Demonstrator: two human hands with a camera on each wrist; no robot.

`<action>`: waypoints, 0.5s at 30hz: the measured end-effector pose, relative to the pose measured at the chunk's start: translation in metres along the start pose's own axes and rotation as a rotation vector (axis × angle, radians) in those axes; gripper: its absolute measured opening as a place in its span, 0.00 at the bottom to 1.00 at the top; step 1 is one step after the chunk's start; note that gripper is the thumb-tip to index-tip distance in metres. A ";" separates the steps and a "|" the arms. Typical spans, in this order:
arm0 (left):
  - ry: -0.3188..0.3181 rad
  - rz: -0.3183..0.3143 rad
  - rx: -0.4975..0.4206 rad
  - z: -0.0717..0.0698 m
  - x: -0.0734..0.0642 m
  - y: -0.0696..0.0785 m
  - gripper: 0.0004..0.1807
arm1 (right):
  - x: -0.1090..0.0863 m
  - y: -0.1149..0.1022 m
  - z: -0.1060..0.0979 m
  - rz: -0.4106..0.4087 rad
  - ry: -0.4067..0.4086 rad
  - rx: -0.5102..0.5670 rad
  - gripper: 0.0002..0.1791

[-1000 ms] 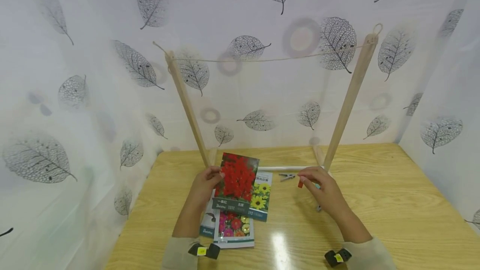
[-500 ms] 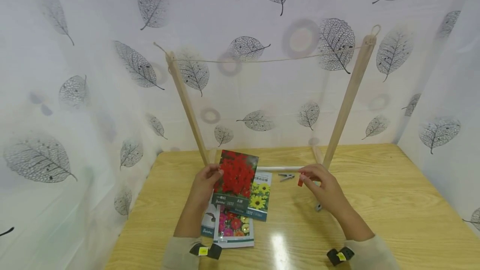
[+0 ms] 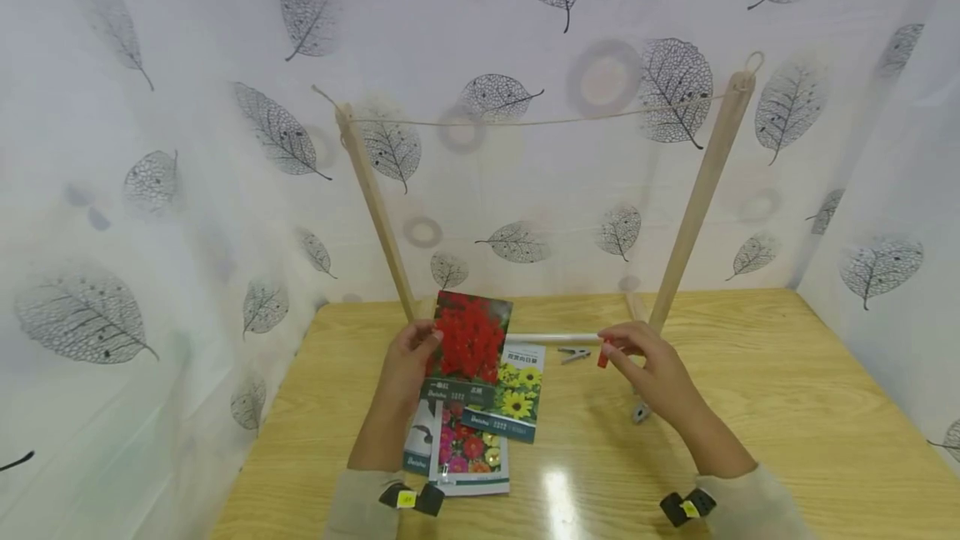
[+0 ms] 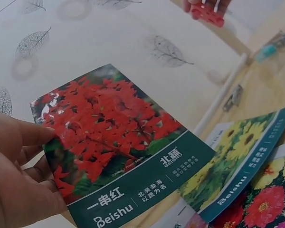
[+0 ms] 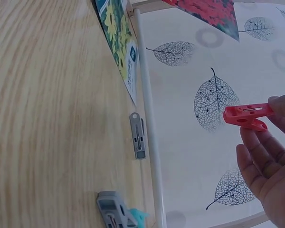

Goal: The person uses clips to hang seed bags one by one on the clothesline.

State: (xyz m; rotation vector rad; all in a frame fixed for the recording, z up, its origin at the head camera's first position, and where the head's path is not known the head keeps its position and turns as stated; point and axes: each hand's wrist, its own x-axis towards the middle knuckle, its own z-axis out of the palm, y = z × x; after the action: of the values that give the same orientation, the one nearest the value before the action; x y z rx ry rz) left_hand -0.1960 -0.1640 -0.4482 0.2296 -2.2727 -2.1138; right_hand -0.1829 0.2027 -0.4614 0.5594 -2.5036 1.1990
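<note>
My left hand (image 3: pixel 405 365) pinches the left edge of a seed packet (image 3: pixel 471 340) printed with red flowers, held up over other packets on the table. In the left wrist view the packet (image 4: pixel 114 137) faces the camera, thumb in front and fingers behind. My right hand (image 3: pixel 651 365) pinches a red clothespin (image 3: pixel 604 353) to the right of the packet. The right wrist view shows the clothespin (image 5: pixel 249 115) between thumb and fingers, its jaws pointing away from the hand. Beneath the held packet lie a yellow-flower packet (image 3: pixel 519 398) and a mixed-flower packet (image 3: pixel 471 450).
Two wooden posts (image 3: pixel 701 190) carry a thin string (image 3: pixel 525 122) across the back, above both hands. A white rod (image 3: pixel 555 338) runs low between them. Grey clothespins (image 3: pixel 574 354) and a teal clothespin (image 5: pixel 138 216) lie on the table (image 3: pixel 787 407). Leaf-patterned sheeting surrounds it.
My left hand has raised the red-flower packet slightly and shifted it left, exposing more of the yellow-flower packet. My right hand, still holding the red clothespin, has moved slightly upward.
</note>
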 end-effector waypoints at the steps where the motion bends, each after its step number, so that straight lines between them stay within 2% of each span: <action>1: 0.005 -0.002 -0.004 0.000 0.000 0.000 0.14 | 0.001 -0.001 -0.001 0.001 0.001 0.001 0.11; 10: 0.029 -0.015 -0.082 -0.003 0.000 0.004 0.13 | 0.009 -0.010 -0.006 -0.033 0.012 -0.002 0.11; 15: 0.039 -0.003 -0.075 -0.005 -0.001 0.006 0.14 | 0.015 -0.016 -0.009 -0.059 0.009 0.002 0.11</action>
State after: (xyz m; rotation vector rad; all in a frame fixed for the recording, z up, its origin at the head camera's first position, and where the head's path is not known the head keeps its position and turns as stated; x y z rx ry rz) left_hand -0.1953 -0.1684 -0.4419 0.2690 -2.1690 -2.1709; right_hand -0.1876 0.1970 -0.4386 0.6222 -2.4605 1.1805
